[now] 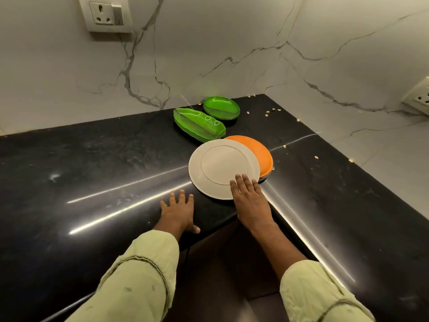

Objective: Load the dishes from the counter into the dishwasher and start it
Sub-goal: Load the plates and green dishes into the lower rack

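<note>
Left hand (178,211) on black counter (92,163), right hand (250,199) on plate (218,166); marble walls (232,31).

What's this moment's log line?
right hand: touches beige plate | left hand: rests on counter | dishwasher: not in view

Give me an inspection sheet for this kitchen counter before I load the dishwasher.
Surface: black counter, glossy, L-shaped corner.
Job's things: beige plate overlapping an orange plate; leaf-shaped green dishes and oval green dishes stacked behind. Dishwasher not in view.
Clutter: pale crumbs scattered at right.
Hands: left hand flat on the counter edge; right hand, fingers straight, resting on the beige plate's rim.
Cables: nothing seen.
Surroundings: marble wall, wall socket upper left, second socket far right.
</note>
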Tool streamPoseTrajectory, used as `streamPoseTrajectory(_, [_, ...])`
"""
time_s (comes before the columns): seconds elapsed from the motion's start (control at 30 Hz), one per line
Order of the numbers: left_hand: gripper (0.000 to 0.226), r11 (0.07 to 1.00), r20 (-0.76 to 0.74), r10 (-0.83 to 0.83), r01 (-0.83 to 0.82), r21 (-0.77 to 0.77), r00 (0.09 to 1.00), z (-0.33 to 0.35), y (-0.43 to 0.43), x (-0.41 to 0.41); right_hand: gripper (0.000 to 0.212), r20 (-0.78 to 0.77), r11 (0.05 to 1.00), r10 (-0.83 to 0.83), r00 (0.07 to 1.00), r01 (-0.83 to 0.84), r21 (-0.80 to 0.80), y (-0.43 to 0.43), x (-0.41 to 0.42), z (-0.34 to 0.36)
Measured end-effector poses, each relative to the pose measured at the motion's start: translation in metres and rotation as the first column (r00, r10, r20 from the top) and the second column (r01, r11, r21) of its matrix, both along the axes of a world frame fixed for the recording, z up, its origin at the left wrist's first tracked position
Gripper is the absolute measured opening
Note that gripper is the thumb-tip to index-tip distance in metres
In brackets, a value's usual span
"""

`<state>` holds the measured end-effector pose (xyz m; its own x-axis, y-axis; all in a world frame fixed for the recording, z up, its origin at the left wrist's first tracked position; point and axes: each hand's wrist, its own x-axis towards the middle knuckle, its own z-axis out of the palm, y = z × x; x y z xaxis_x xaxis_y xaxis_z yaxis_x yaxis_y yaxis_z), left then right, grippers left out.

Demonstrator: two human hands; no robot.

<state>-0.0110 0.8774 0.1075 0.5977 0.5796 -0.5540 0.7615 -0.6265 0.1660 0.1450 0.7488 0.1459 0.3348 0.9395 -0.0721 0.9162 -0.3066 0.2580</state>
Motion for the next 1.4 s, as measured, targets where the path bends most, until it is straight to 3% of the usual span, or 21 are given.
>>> streamPoseTrajectory(0.17, [0.131, 0.993, -0.045, 0.016, -0.021, -0.113, 0.999, 0.004, 0.017, 0.016, 0.075, 0.031, 0.994, 0.003, 1.000, 0.000, -0.108, 0.028, 0.006, -0.022])
streamPoseTrajectory(0.67, [0.141, 0.994, -0.150, 0.002, -0.019, -0.108, 0.989, 0.002, 0.024, 0.036, 0.072, 0.156, 0.966, 0.001, 0.988, 0.039, -0.254, 0.058, 0.005, -0.034])
streamPoseTrajectory(0.87, [0.140, 0.994, -0.153, 0.002, -0.018, -0.104, 0.988, 0.004, 0.022, 0.033, 0.069, 0.253, 0.990, -0.003, 0.967, 0.038, -0.137, 0.060, 0.000, -0.024])
streamPoseTrajectory(1.07, [0.137, 0.994, -0.106, -0.024, 0.012, -0.111, 0.994, 0.007, 0.021, 0.028, 0.037, 0.370, 0.977, -0.118, 0.921, 0.042, 0.209, 0.069, 0.022, 0.030])
streamPoseTrajectory(1.13, [0.138, 0.993, -0.090, -0.038, 0.028, -0.113, 0.995, 0.006, 0.022, 0.026, 0.021, 0.307, 0.911, -0.260, 0.915, 0.127, 0.392, 0.066, 0.025, 0.053])
streamPoseTrajectory(1.23, [0.138, 0.994, -0.052, -0.054, 0.049, -0.099, 0.997, 0.002, 0.023, 0.023, 0.020, -0.126, 0.649, -0.417, 0.900, 0.391, 0.653, 0.051, 0.026, 0.076])
streamPoseTrajectory(1.33, [0.136, 0.994, 0.003, -0.062, 0.062, -0.092, 0.998, 0.002, 0.019, 0.018, 0.021, -0.499, 0.303, -0.480, 0.722, 0.670, 0.678, 0.023, 0.026, 0.080])
streamPoseTrajectory(1.4, [0.132, 0.994, 0.047, -0.051, 0.055, -0.094, 0.998, -0.003, 0.023, 0.010, 0.019, -0.725, 0.090, -0.334, 0.602, 0.786, 0.612, 0.010, 0.024, 0.076])
